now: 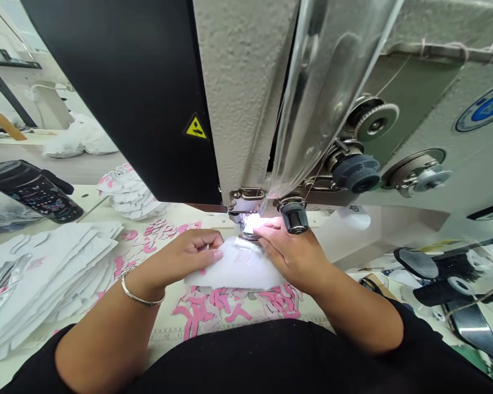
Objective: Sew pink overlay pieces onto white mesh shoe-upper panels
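My left hand (184,257), with a thin metal bangle (143,291) on its wrist, presses on a white quilted fabric piece (234,268) from the left. My right hand (291,257) holds the same piece from the right, its fingertips close to the chrome presser foot (244,210) of a sewing machine. The foot sits on the fabric's far edge under a bright lamp glare. The needle is hidden by the glare and my fingers. A small pink stitched mark (242,256) shows on the fabric.
The beige machine head (242,82) rises above, with a clear plastic guard (324,93) and tension dials (370,123). Stacked white fabric pieces (45,268) lie at left, pink-marked scraps (213,312) on the table, and a black bottle (33,191) beyond.
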The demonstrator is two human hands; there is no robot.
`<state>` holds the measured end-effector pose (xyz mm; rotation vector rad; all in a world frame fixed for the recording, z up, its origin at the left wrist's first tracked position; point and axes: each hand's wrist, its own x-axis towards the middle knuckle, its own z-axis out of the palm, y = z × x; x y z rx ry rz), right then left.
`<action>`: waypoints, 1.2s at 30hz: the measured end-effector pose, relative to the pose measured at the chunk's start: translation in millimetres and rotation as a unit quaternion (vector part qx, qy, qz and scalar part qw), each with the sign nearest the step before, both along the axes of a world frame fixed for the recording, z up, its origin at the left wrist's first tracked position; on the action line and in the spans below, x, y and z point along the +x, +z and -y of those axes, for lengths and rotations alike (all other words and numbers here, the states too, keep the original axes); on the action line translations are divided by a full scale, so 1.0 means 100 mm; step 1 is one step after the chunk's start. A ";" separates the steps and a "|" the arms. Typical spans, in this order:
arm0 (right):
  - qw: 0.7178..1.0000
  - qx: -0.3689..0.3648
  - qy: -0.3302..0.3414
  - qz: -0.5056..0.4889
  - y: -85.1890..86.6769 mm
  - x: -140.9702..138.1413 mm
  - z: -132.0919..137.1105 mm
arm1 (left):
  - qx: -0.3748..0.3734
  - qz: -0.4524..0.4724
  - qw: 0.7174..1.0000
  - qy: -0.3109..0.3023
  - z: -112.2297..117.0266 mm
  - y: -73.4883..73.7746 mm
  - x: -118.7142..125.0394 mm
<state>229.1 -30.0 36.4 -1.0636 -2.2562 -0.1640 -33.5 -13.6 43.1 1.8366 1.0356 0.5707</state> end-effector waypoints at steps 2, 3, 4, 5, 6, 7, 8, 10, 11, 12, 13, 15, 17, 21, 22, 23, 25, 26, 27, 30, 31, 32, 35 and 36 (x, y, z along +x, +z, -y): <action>0.999 0.038 0.017 -0.005 0.03 0.03 0.04 | -0.039 0.035 0.998 0.034 0.02 0.03 0.08; 0.998 0.050 0.029 -0.005 0.04 0.03 0.06 | -0.057 0.055 0.996 0.048 0.02 0.05 0.14; 0.998 0.050 0.039 0.000 0.05 0.04 0.06 | -0.073 0.078 0.992 0.061 0.02 0.05 0.19; 0.998 0.040 0.044 0.010 0.05 0.03 0.06 | -0.083 0.104 0.988 0.076 0.01 0.04 0.25; 0.998 0.026 0.044 0.020 0.05 0.03 0.06 | -0.090 0.131 0.983 0.093 -0.01 0.03 0.30; 0.999 0.012 0.042 0.027 0.05 0.02 0.04 | -0.093 0.156 0.977 0.110 -0.02 0.01 0.35; 0.999 0.003 0.039 0.028 0.04 0.01 0.02 | -0.096 0.179 0.971 0.125 -0.03 -0.01 0.38; 0.999 0.001 0.038 0.017 0.01 0.00 -0.02 | -0.106 0.213 0.961 0.138 -0.06 -0.06 0.42; 0.999 0.004 0.040 0.009 -0.02 0.00 -0.04 | -0.110 0.221 0.959 0.139 -0.07 -0.07 0.42; 0.999 0.006 0.040 0.001 -0.04 0.00 -0.05 | -0.105 0.225 0.957 0.149 -0.08 -0.07 0.40; 0.999 0.007 0.039 -0.006 -0.07 0.00 -0.06 | -0.087 0.221 0.956 0.173 -0.10 -0.06 0.36; 0.999 0.007 0.035 -0.018 -0.11 -0.01 -0.06 | -0.016 0.174 0.949 0.262 -0.13 -0.01 0.20; 0.999 0.009 0.032 -0.025 -0.14 -0.01 -0.06 | 0.083 0.074 0.923 0.369 -0.18 0.04 -0.05; 0.998 0.034 0.041 -0.033 -0.17 -0.02 -0.08 | 0.156 -0.196 0.866 0.433 -0.32 -0.03 -0.63; 0.997 0.045 0.047 -0.037 -0.18 -0.02 -0.08 | 0.129 -0.261 0.869 0.400 -0.36 -0.11 -0.74; 0.996 0.054 0.052 -0.041 -0.18 -0.02 -0.09 | 0.093 -0.314 0.872 0.364 -0.40 -0.20 -0.83; 0.995 0.068 0.061 -0.049 -0.20 -0.02 -0.10 | 0.059 -0.348 0.870 0.343 -0.48 -0.43 -0.93; 0.994 0.070 0.062 -0.052 -0.21 -0.02 -0.11 | 0.050 -0.355 0.870 0.337 -0.52 -0.54 -0.94; 0.994 0.071 0.062 -0.054 -0.21 -0.02 -0.11 | 0.047 -0.357 0.872 0.332 -0.56 -0.64 -0.95; 0.994 0.075 0.062 -0.055 -0.22 -0.02 -0.12 | 0.038 -0.360 0.876 0.320 -0.63 -0.85 -0.91; 0.994 0.076 0.063 -0.053 -0.22 -0.02 -0.12 | 0.034 -0.360 0.876 0.319 -0.64 -0.88 -0.90; 0.994 0.077 0.064 -0.053 -0.22 -0.02 -0.12 | 0.032 -0.359 0.877 0.319 -0.65 -0.89 -0.89; 0.995 0.063 0.056 -0.049 -0.21 -0.03 -0.11 | 0.035 -0.341 0.886 0.313 -0.66 -0.84 -0.88; 0.996 0.056 0.050 -0.050 -0.20 -0.03 -0.10 | 0.041 -0.330 0.892 0.307 -0.64 -0.80 -0.87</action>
